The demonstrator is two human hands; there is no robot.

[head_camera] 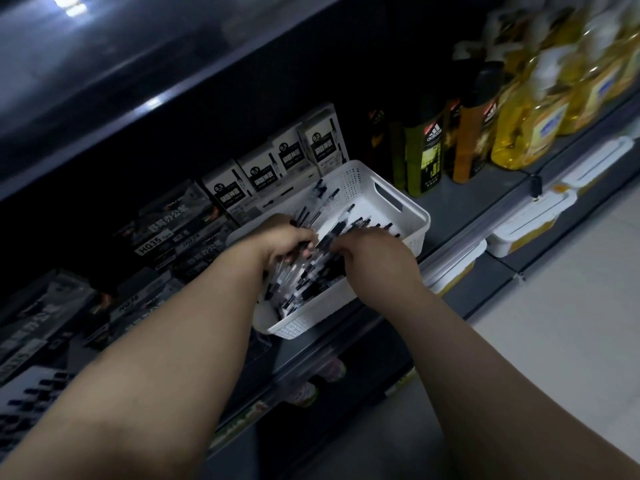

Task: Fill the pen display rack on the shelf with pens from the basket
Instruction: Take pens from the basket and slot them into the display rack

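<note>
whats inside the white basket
A pile of black-and-clear pens. The left hand holds a few; the right hand reaches in, fingers hidden. Both hands cover the pens under them.

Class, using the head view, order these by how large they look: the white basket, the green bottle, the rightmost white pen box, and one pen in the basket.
1. white basket, clearly the largest.
2. green bottle and white pen box: too alike to rank.
3. pen, the smallest.

Basket on shelf edge, pens inside; pen boxes behind, bottles right, pen display rack far left.
</note>
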